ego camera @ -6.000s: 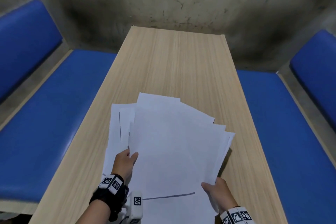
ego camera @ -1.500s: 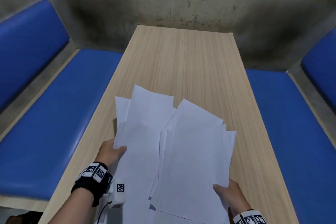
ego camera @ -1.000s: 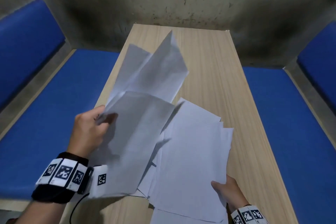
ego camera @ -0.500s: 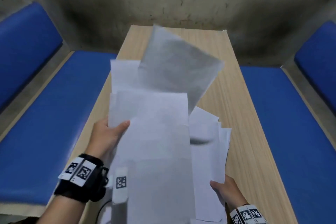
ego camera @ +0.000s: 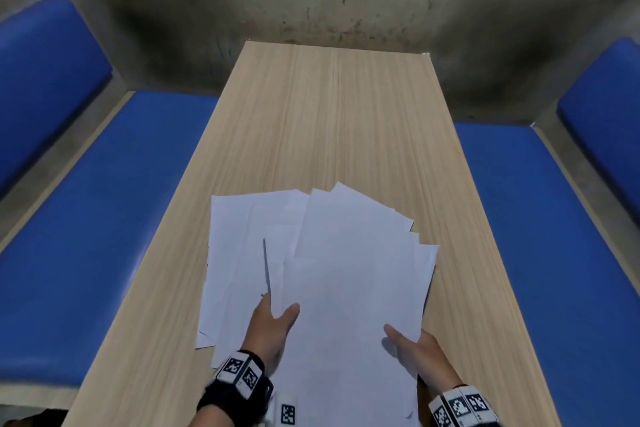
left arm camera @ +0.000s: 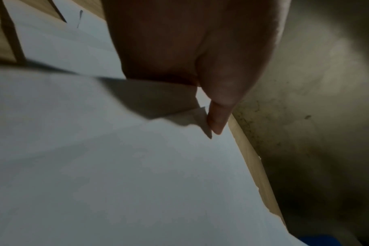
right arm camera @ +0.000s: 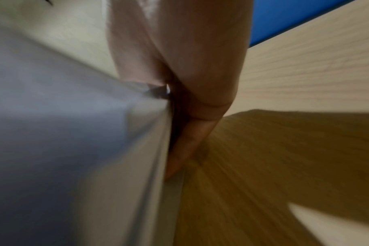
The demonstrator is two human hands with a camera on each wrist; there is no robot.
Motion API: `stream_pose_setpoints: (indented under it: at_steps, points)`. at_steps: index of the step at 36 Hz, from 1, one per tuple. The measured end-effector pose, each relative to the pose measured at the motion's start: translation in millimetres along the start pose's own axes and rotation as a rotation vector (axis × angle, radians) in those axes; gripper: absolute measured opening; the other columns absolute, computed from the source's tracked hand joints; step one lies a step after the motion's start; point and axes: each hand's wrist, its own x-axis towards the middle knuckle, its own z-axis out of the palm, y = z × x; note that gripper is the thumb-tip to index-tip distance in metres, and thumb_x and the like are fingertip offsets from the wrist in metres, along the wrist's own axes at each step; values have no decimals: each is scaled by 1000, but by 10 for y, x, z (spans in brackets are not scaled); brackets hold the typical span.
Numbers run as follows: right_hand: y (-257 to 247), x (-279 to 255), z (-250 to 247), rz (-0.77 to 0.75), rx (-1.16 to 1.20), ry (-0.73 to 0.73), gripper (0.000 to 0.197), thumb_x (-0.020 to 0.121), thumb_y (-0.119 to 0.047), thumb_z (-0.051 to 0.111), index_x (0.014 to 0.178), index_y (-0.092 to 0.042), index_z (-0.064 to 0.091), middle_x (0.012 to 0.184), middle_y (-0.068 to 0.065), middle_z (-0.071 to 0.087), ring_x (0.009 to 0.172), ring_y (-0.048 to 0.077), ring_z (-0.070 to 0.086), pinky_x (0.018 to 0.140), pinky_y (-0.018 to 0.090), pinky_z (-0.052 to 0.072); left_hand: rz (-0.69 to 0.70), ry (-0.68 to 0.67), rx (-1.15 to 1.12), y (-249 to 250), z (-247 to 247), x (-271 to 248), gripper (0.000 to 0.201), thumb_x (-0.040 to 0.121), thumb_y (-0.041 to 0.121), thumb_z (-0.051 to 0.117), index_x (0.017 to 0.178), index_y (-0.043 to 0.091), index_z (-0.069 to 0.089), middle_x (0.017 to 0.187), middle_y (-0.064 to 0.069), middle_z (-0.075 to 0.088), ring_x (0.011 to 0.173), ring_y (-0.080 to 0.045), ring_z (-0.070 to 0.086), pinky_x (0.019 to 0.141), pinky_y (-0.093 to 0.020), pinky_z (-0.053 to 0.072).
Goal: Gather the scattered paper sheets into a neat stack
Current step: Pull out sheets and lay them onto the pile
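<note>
Both left hand (ego camera: 268, 333) and right hand (ego camera: 417, 352) are pinching fanned paper sheets (ego camera: 346, 274) on desk (ego camera: 329, 114); uneven squeezing risks creasing or sheets sliding out.

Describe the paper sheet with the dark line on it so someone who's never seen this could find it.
On the wooden table, find the fanned white paper sheets. The marked sheet lies left, beyond the left hand. Only it shows a thin dark line.
</note>
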Motion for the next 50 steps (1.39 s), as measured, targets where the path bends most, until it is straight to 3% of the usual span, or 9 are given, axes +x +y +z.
stream_pose_setpoints:
  at_steps: [3,8,16,18,24,29,32,38,50]
  points:
    - [-4,-10,5,-43,-52,-39,32,80,-11,74,110,-14,63,97,-5,70,89,10,66,65,15,52,24,-30,125,-128,29,96,37,76,38,69,112,36,61,113,4,72,106,-20,68,97,-45,52]
    - [27,8,-8,-64,-204,-36,27,83,-7,67,110,-11,64,95,0,72,76,12,67,50,12,48,145,36,256,12,137,88,26,94,26,57,118,20,51,100,7,64,87,3,58,67,-15,45]
    - [25,-10,-33,-48,-152,-133,31,85,-19,69,115,-12,65,105,1,75,95,16,71,78,27,56,183,-8,341,95,205,210,42,104,28,32,143,14,34,139,3,48,127,-19,47,103,-26,32]
    - [34,-16,-35,-54,-164,-148,31,84,-19,71,114,-12,66,102,1,76,83,8,73,67,20,56,144,-14,331,90,221,224,51,103,38,30,147,12,32,138,8,39,139,-18,36,108,-24,24]
    - [45,-26,-96,-80,-228,-174,25,91,-17,62,116,-16,60,90,-3,71,51,-4,64,44,7,42,320,201,293,80,172,410,24,102,30,34,93,17,51,75,1,52,74,-21,50,67,-29,38]
    - [35,-59,-126,-55,-247,-223,34,87,-24,66,121,-19,62,108,-2,75,85,6,73,70,19,54,291,104,497,113,191,553,37,101,13,34,64,18,33,64,0,43,60,-18,41,56,-29,31]
    - [31,-67,-117,-54,-278,-225,29,88,-27,66,116,-23,65,104,4,76,59,1,65,52,15,47,169,3,560,161,195,595,36,99,10,35,64,15,39,69,-4,49,67,-21,46,63,-28,36]
    - [101,-21,-132,-27,-257,-181,29,88,-16,64,117,-16,63,109,-2,74,102,16,69,94,35,52,329,287,637,332,260,593,32,92,10,49,124,16,49,116,-4,55,108,-24,55,88,-38,48]
    - [136,14,-193,-33,-260,-242,29,91,-16,59,120,-15,62,108,2,76,99,18,72,88,35,55,120,-94,484,672,496,1056,16,73,49,55,80,37,63,110,0,70,110,-22,62,104,-44,45]
